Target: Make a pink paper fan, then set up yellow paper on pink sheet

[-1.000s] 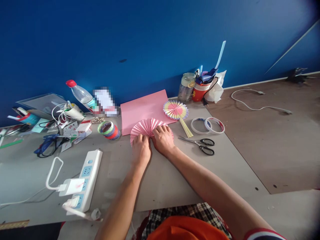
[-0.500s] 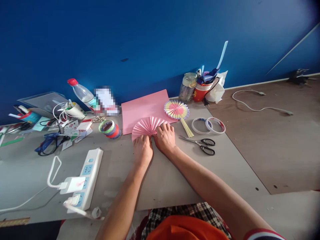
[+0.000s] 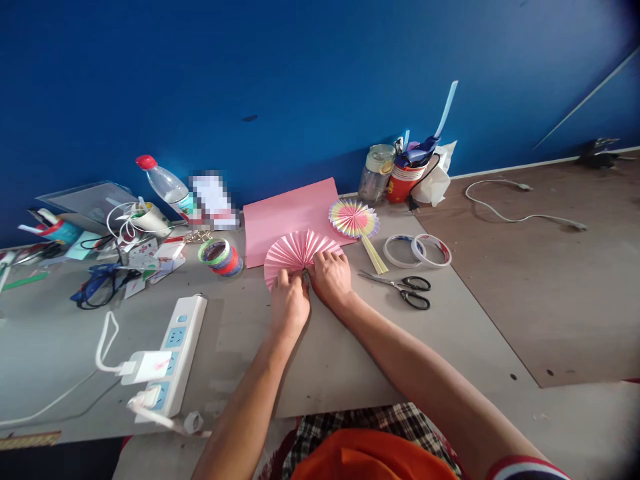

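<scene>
A pleated pink paper fan (image 3: 295,251) lies spread on the grey table (image 3: 325,360), in front of a flat pink sheet (image 3: 290,213). My left hand (image 3: 289,301) is closed, pinching the fan's near edge at its centre. My right hand (image 3: 330,277) presses curled fingers on the fan's right half and grips it beside the left hand. A finished multicoloured paper fan (image 3: 353,219) with a yellow stick handle lies just right of the pink one.
Black-handled scissors (image 3: 403,290) and two tape rings (image 3: 417,250) lie right of my hands. A stack of coloured tape rolls (image 3: 221,257) is to the left, a white power strip (image 3: 170,357) near the front left. A red cup of tools (image 3: 404,179), jar and bottle (image 3: 163,183) stand by the blue wall.
Both hands stayed on the pink fan; my left hand shifted slightly right towards the fan's centre, and more of the pleats show above the fingers.
</scene>
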Demonstrator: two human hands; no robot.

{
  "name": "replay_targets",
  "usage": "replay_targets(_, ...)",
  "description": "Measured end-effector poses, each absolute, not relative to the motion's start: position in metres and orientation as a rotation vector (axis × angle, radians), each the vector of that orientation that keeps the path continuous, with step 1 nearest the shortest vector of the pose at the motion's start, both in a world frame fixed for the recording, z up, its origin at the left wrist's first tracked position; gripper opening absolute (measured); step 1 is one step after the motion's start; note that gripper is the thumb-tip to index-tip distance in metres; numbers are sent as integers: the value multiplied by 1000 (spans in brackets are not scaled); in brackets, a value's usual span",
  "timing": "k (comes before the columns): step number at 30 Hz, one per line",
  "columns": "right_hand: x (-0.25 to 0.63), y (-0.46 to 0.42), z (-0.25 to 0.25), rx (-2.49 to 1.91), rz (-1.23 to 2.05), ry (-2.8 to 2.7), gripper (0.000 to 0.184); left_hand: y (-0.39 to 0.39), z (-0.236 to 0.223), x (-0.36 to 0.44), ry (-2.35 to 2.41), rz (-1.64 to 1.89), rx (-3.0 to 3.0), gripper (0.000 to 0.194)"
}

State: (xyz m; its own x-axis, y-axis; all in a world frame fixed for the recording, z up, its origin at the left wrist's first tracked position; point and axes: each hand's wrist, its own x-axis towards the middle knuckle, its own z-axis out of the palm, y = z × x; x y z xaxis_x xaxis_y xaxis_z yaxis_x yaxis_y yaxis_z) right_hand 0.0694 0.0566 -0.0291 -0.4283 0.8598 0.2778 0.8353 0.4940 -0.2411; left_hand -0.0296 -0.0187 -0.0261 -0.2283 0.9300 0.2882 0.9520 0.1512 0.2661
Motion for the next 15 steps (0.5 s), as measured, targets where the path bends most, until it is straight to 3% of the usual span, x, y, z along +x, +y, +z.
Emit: replay_targets(15,75,46,-18,-1319,279,-2432,16,-18,-27,-37,-2280,-907,-1967,26)
